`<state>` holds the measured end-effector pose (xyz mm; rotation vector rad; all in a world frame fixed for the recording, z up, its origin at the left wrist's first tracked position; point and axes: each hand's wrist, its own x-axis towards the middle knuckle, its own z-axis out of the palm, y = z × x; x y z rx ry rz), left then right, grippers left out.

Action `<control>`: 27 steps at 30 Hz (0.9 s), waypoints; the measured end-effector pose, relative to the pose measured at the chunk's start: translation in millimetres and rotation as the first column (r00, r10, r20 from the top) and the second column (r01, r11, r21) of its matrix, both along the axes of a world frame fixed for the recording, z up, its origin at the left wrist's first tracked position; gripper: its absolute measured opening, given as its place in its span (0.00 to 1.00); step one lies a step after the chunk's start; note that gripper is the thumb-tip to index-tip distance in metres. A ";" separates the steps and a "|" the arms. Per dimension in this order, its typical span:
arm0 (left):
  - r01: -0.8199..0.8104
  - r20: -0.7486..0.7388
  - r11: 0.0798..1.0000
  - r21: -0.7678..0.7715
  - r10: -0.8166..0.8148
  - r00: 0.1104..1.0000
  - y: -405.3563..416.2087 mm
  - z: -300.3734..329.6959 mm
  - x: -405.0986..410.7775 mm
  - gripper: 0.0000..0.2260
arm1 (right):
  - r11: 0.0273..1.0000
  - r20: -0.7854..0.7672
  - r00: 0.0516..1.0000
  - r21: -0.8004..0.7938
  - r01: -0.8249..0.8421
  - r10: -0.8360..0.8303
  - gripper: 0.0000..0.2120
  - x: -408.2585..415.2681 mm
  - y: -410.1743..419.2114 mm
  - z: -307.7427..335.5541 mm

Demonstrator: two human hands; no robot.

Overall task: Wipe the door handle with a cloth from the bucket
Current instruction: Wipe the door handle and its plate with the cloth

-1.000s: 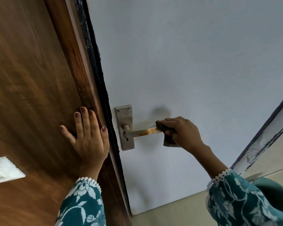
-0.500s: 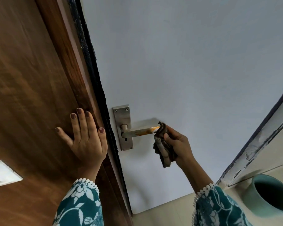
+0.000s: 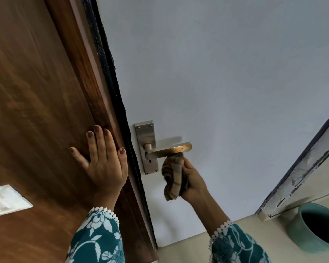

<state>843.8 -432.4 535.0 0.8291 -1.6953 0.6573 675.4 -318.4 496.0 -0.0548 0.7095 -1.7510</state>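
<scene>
A metal lever door handle [image 3: 167, 150] juts from a steel backplate [image 3: 146, 135] on the pale door [image 3: 217, 82]. An orange-brown stain marks the lever near its free end. My right hand [image 3: 193, 182] grips a bunched brown striped cloth [image 3: 173, 178] just under the lever, and the cloth's top touches the lever's underside. My left hand [image 3: 103, 160] lies flat with fingers spread on the brown wooden panel [image 3: 36, 111] left of the door edge. The teal bucket [image 3: 317, 226] stands on the floor at the lower right.
A dark rough strip [image 3: 110, 73] runs along the door's edge between the wood and the pale face. A white switch plate [image 3: 6, 201] sits on the wood at lower left. A worn, peeling frame [image 3: 308, 177] slants at right above the beige floor [image 3: 188, 251].
My right hand slid the cloth off the lever's end and dropped below it, so the whole stained lever now shows. The left hand stays pressed on the wood. The view shifted, revealing more of the bucket.
</scene>
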 end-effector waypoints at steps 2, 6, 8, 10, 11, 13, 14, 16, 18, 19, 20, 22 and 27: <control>-0.002 0.001 1.000 0.000 0.002 1.000 0.0 0.3 0.0 0.26 | 1.000 0.063 0.998 -0.011 0.023 -0.022 0.17 -14.7 1.7 -5.8; -0.012 0.004 1.000 -0.004 0.012 1.000 -1.6 -1.1 -0.4 0.25 | 0.998 0.130 0.990 -0.042 -0.055 0.060 0.27 -1.6 -7.6 -8.1; -0.016 0.006 1.000 -0.006 0.016 1.000 -2.4 -1.3 -0.5 0.25 | 0.992 0.141 0.983 -0.052 -0.115 0.121 0.20 20.0 -15.8 -3.0; -0.014 0.003 1.000 -0.002 0.014 1.000 -2.1 -1.8 0.2 0.25 | 0.983 0.138 0.973 -0.047 -0.180 0.185 0.20 38.6 -22.0 1.5; -0.014 0.002 1.000 -0.001 0.014 1.000 -1.7 -1.8 0.7 0.25 | 0.977 0.145 0.967 -0.050 -0.206 0.211 0.23 44.0 -24.3 2.7; -0.016 0.006 1.000 0.004 0.016 1.000 -2.0 -2.0 2.2 0.25 | 0.973 0.173 0.958 -0.047 -0.224 0.229 0.23 44.2 -24.7 6.4; -0.014 0.008 1.000 0.009 0.013 1.000 -2.7 -2.5 3.4 0.25 | 0.971 0.203 0.950 -0.048 -0.232 0.237 0.22 40.0 -22.0 6.8; -0.010 0.002 1.000 0.003 0.010 1.000 -4.9 -2.4 2.1 0.25 | 0.971 0.266 0.934 -0.092 -0.221 0.238 0.18 25.4 -13.6 9.1; -0.008 -0.009 1.000 -0.003 0.008 1.000 -4.9 -2.2 -0.9 0.25 | 0.968 0.324 0.917 -0.173 -0.183 0.232 0.19 17.5 -4.7 14.6; -0.005 -0.013 1.000 -0.007 0.005 1.000 -4.6 -2.4 -1.9 0.25 | 0.959 0.342 0.904 -0.206 -0.193 0.255 0.19 17.2 -3.7 15.5; -0.002 -0.013 1.000 -0.010 0.002 1.000 -4.3 -2.5 -2.2 0.25 | 0.957 0.350 0.898 -0.208 -0.202 0.266 0.18 19.4 -5.0 14.5; -0.001 -0.005 1.000 -0.008 0.001 1.000 -4.3 -2.7 -1.5 0.25 | 0.961 0.350 0.898 -0.171 -0.219 0.267 0.15 30.7 -11.2 14.8; -0.001 -0.007 1.000 -0.005 0.001 1.000 -3.5 -2.1 -0.6 0.26 | 0.961 0.320 0.906 -0.078 -0.266 0.277 0.18 55.8 -24.3 16.0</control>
